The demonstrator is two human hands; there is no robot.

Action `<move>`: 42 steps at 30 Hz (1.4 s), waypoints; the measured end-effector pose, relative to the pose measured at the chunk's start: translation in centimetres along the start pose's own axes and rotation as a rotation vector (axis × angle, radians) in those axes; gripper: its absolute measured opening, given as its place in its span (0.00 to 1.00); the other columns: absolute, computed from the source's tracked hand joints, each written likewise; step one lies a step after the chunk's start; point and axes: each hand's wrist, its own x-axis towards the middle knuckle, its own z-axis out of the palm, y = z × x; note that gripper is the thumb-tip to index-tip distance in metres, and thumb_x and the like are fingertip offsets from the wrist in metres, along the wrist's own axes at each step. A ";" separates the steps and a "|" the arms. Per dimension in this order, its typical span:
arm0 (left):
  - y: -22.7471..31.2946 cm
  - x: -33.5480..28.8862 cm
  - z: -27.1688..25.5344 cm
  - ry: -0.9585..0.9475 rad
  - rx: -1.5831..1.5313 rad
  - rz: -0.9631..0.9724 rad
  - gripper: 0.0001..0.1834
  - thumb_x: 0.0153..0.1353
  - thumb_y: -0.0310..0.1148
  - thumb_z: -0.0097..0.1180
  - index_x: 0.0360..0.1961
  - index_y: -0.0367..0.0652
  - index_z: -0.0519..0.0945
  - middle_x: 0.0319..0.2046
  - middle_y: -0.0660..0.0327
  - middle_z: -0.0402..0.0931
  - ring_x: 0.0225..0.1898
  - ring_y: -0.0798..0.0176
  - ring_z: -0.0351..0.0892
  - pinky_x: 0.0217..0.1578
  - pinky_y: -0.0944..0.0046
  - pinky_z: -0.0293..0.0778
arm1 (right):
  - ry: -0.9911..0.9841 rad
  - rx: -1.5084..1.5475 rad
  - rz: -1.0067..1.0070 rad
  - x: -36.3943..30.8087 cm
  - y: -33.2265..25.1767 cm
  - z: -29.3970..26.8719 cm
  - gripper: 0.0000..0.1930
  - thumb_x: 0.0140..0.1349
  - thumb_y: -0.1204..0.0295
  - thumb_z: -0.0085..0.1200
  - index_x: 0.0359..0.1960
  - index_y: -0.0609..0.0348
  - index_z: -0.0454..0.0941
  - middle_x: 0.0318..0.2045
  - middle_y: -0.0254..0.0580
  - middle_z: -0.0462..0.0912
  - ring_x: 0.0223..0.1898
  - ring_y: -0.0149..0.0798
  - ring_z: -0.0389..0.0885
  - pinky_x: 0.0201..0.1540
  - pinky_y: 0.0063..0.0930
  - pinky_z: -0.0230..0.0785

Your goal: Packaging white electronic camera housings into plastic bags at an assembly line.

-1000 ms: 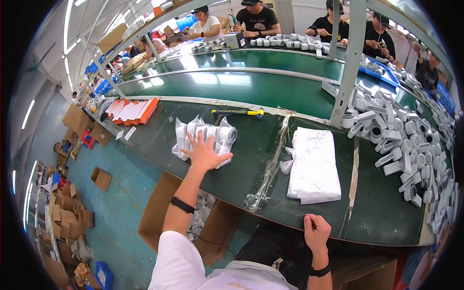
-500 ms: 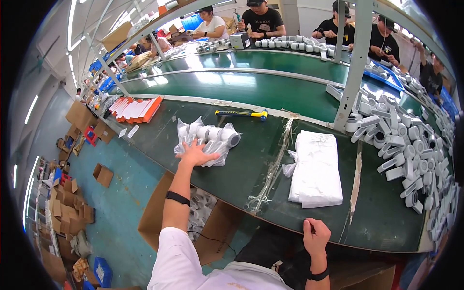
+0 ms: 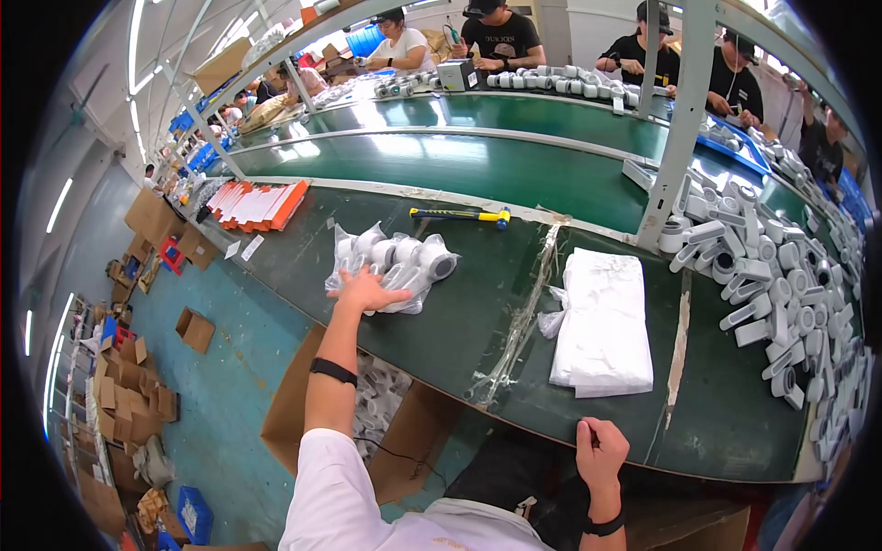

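Observation:
My left hand (image 3: 361, 290) rests with fingers spread on the near-left side of several light-grey round-headed plastic parts (image 3: 435, 264) in clear plastic bags. Its fingers lie over the bags without closing round them. At the table's front edge, my right hand (image 3: 603, 447) is curled into a loose fist, and nothing shows in it. Beyond that hand lies a flat stack of white plastic bags (image 3: 602, 321), with a crumpled clear piece at its left side. A yellow-and-black hammer (image 3: 459, 216) lies behind the bagged parts, near the table's back rail.
A large heap of loose grey parts (image 3: 781, 285) covers the right side. Orange-and-white cards (image 3: 262, 207) lie at the far left. An upright metal post (image 3: 675, 138) stands before the green conveyor (image 3: 413, 165). Below the table, an open cardboard box (image 3: 427, 441) holds bagged parts. Co-workers sit opposite.
My left hand has slid slightly left and nearer to me across the bagged parts, its fingers still spread. The right hand stays almost where it was.

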 end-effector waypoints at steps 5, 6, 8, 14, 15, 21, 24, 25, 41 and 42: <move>-1.8 1.5 1.3 0.073 -0.037 0.065 0.55 0.38 0.76 0.57 0.63 0.48 0.72 0.73 0.58 0.47 0.73 0.39 0.40 0.63 0.26 0.48 | -0.003 -0.016 -0.043 0.0 -0.1 0.0 0.04 0.58 0.75 0.60 0.30 0.63 0.80 0.19 0.41 0.75 0.18 0.34 0.72 0.23 0.25 0.63; -2.2 1.8 1.6 0.103 -0.034 0.093 0.55 0.39 0.76 0.56 0.62 0.48 0.73 0.72 0.56 0.49 0.72 0.40 0.42 0.62 0.25 0.48 | -0.006 -0.014 -0.044 0.1 -0.3 0.0 0.04 0.58 0.75 0.60 0.30 0.63 0.80 0.19 0.41 0.75 0.18 0.34 0.72 0.23 0.25 0.63; -2.2 1.9 1.8 0.130 -0.033 0.123 0.54 0.39 0.75 0.56 0.62 0.47 0.74 0.71 0.54 0.51 0.71 0.40 0.45 0.62 0.25 0.49 | 0.005 -0.021 -0.023 0.2 -0.6 -0.1 0.03 0.55 0.76 0.61 0.29 0.62 0.80 0.20 0.41 0.77 0.19 0.38 0.75 0.23 0.27 0.66; -2.1 1.4 2.2 0.168 -0.035 0.117 0.53 0.40 0.74 0.56 0.61 0.46 0.75 0.71 0.54 0.52 0.71 0.41 0.47 0.64 0.33 0.52 | 0.007 -0.038 -0.025 0.2 -0.5 0.0 0.03 0.55 0.76 0.62 0.29 0.62 0.81 0.20 0.41 0.78 0.19 0.38 0.75 0.23 0.26 0.66; -2.2 1.5 2.4 0.187 -0.035 0.120 0.53 0.40 0.74 0.56 0.61 0.47 0.75 0.71 0.54 0.52 0.71 0.40 0.48 0.64 0.33 0.52 | 0.007 -0.037 -0.026 0.2 -0.5 0.0 0.03 0.55 0.76 0.62 0.29 0.62 0.81 0.20 0.41 0.78 0.19 0.38 0.75 0.23 0.26 0.66; -2.6 1.2 3.3 0.262 -0.100 0.129 0.50 0.41 0.73 0.57 0.61 0.52 0.75 0.71 0.54 0.53 0.70 0.39 0.51 0.63 0.32 0.52 | 0.001 -0.033 -0.040 0.2 -0.5 0.0 0.04 0.55 0.76 0.62 0.29 0.62 0.80 0.19 0.40 0.78 0.19 0.37 0.75 0.23 0.27 0.66; -2.7 0.2 4.1 0.345 -0.129 0.137 0.46 0.42 0.71 0.58 0.60 0.56 0.76 0.70 0.55 0.54 0.69 0.40 0.52 0.62 0.27 0.51 | -0.002 -0.040 -0.040 0.2 -0.5 0.1 0.04 0.56 0.75 0.62 0.29 0.61 0.80 0.19 0.40 0.77 0.19 0.37 0.75 0.23 0.27 0.66; -2.8 -0.3 4.2 0.389 -0.126 0.136 0.44 0.43 0.69 0.60 0.59 0.57 0.77 0.70 0.56 0.54 0.69 0.41 0.51 0.61 0.25 0.50 | -0.001 -0.035 -0.041 0.2 -0.6 0.1 0.03 0.55 0.75 0.62 0.29 0.61 0.80 0.19 0.40 0.77 0.19 0.37 0.75 0.23 0.27 0.66; -2.9 2.4 2.2 0.179 -0.015 0.174 0.54 0.38 0.73 0.62 0.65 0.57 0.66 0.70 0.59 0.54 0.72 0.41 0.44 0.59 0.18 0.45 | 0.001 -0.057 -0.026 0.1 -0.5 0.2 0.03 0.54 0.76 0.62 0.28 0.60 0.80 0.19 0.40 0.77 0.19 0.38 0.75 0.23 0.28 0.66; -3.9 3.1 2.9 0.213 -0.025 0.202 0.54 0.38 0.73 0.62 0.66 0.58 0.66 0.70 0.60 0.54 0.71 0.40 0.45 0.58 0.16 0.46 | -0.002 -0.055 -0.026 0.1 -0.6 0.2 0.03 0.54 0.76 0.62 0.28 0.60 0.80 0.19 0.40 0.77 0.19 0.38 0.75 0.23 0.28 0.66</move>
